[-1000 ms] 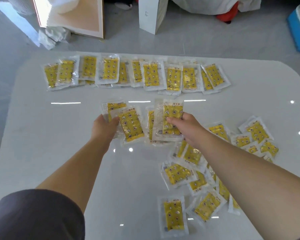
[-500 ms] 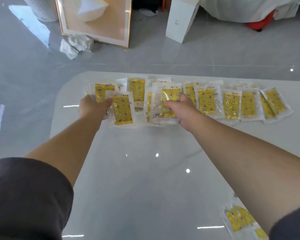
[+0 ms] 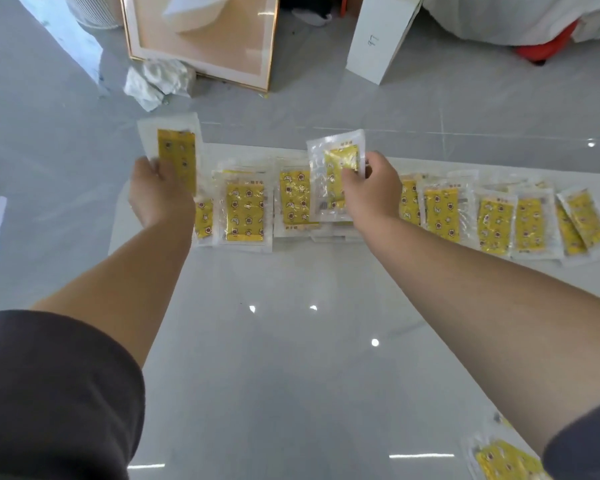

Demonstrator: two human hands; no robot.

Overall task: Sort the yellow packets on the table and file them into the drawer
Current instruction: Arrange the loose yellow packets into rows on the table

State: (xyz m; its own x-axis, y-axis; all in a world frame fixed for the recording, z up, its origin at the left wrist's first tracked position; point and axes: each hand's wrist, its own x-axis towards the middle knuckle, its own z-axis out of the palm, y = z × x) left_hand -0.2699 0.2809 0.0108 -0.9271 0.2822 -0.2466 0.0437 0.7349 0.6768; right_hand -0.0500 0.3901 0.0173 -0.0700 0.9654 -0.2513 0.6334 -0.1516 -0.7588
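- At the left of the frame my left hand point(image 3: 160, 192) grips a packet point(image 3: 175, 154) by its lower part, with the thumb on the front. The packet stands upright above the far left corner of the table point(image 3: 291, 341) and does not touch the row.
- From middle left to the right side, the row point(image 3: 245, 211) of yellow packets lies along the far edge of the table. Neighbours overlap a little at their sides.
- In the upper middle my right hand point(image 3: 371, 192) pinches a second packet point(image 3: 336, 168) near its lower right corner and holds it above the row. I cannot tell if more packets are behind it.
- At the lower right some loose packets point(image 3: 503, 462) lie at the near edge, partly cut off by the frame.
- The drawer is not in view.
- I think the step in hand is to add both held packets to the row. To do it well, I should lower each one flat, printed side up, with its long edges parallel to the neighbours and the same small overlap.
- The film looks slippery on this glossy top, so it is better to set a packet down and then release it, not drop it, or the neighbours may slide.
- The left packet probably belongs at the left end, and I must keep it fully on the table.
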